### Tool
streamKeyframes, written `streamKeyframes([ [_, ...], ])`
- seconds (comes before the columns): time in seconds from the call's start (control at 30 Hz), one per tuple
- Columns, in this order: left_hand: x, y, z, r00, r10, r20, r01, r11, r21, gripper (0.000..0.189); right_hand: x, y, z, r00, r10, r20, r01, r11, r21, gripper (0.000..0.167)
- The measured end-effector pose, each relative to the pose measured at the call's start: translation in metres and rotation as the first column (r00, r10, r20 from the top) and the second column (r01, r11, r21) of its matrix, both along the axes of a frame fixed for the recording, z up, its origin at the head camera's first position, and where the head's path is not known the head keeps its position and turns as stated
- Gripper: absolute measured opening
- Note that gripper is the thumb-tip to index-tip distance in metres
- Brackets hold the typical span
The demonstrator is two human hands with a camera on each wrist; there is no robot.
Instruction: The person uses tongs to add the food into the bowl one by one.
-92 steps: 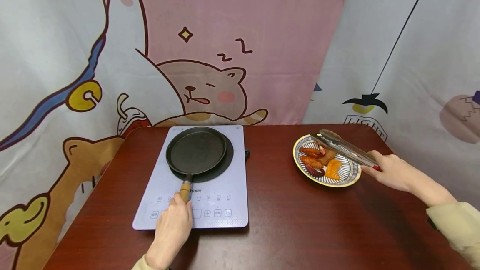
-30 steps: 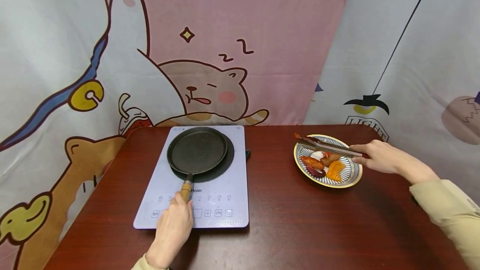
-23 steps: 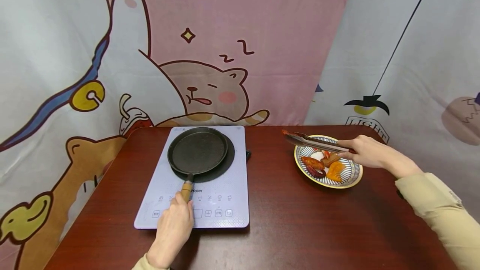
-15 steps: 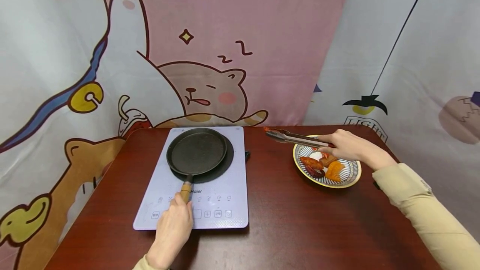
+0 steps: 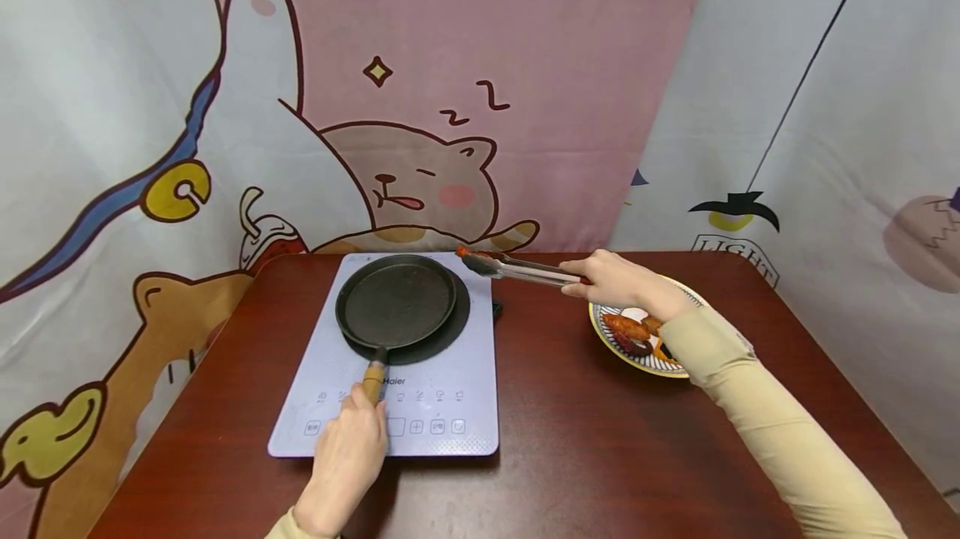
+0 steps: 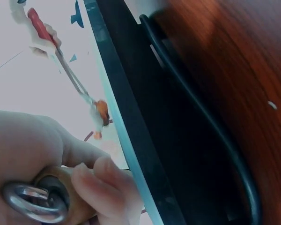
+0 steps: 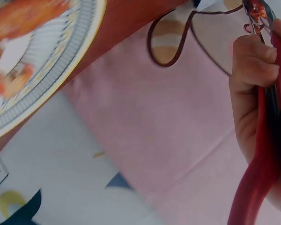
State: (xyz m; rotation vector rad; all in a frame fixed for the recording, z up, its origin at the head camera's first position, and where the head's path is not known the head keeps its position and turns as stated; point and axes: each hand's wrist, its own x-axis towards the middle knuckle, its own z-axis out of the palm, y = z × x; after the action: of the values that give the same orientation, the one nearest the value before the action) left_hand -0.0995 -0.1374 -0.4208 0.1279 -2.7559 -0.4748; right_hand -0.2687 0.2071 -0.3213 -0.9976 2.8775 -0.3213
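My left hand [image 5: 351, 443] grips the wooden handle [image 5: 372, 376] of a black frying pan [image 5: 396, 301], which sits on a white induction cooktop [image 5: 474, 372]. A metal ring [image 6: 37, 201] hangs from the handle's end in the left wrist view. With my right hand [image 5: 618, 282] I hold red-handled metal tongs [image 5: 528, 271], stretched leftward over the cooktop's back right corner. Pinched in their tips is an orange-brown piece of food [image 6: 102, 112] that looks like a chicken wing. The tips are just right of the pan's rim, raised above the cooktop.
A patterned plate [image 5: 648, 367] with a yellow rim stands at the right, partly behind my right forearm. On it lie several food pieces, among them another browned wing-like piece [image 5: 626, 326]. A black cord [image 6: 201, 108] runs beneath the cooktop. A cartoon-printed cloth [image 5: 585, 89] hangs behind the table.
The tongs have lifted the orange-brown piece from the plate, and my right hand has carried it left to beside the pan. My left hand and the pan have stayed put.
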Motion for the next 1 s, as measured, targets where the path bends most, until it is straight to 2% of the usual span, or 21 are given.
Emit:
streamKeyframes([
  [0.17, 0.0, 0.001, 0.001, 1.0, 0.0, 0.016, 0.0, 1.0, -0.005, 0.029, -0.008, -0.027, -0.007, 1.0, 0.015, -0.002, -0.015, 0.999, -0.031, 0.042],
  [0.33, 0.0, 0.001, 0.002, 1.0, 0.0, 0.025, 0.0, 1.0, -0.008, 0.029, -0.017, -0.051, -0.017, 0.999, 0.042, 0.003, -0.042, 0.997, -0.058, 0.032],
  [0.57, 0.001, 0.001, 0.002, 1.0, -0.002, 0.017, 0.003, 1.0, -0.015, 0.028, -0.026, -0.078, -0.029, 0.997, 0.051, 0.055, -0.047, 0.996, -0.069, 0.03],
  [0.8, 0.0, 0.001, 0.001, 1.0, -0.012, -0.016, 0.011, 1.0, -0.024, 0.027, -0.032, -0.094, -0.041, 0.996, 0.049, 0.075, -0.044, 0.997, -0.056, 0.045],
  [0.93, 0.0, 0.001, 0.001, 1.0, -0.012, -0.021, 0.012, 1.0, -0.027, 0.028, -0.034, -0.099, -0.045, 0.993, 0.044, 0.11, -0.036, 0.997, -0.075, 0.047],
  [1.0, 0.0, 0.001, 0.001, 1.0, -0.012, -0.02, 0.011, 1.0, -0.028, 0.028, -0.036, -0.1, -0.046, 0.994, 0.041, 0.102, -0.033, 0.996, -0.082, 0.047],
])
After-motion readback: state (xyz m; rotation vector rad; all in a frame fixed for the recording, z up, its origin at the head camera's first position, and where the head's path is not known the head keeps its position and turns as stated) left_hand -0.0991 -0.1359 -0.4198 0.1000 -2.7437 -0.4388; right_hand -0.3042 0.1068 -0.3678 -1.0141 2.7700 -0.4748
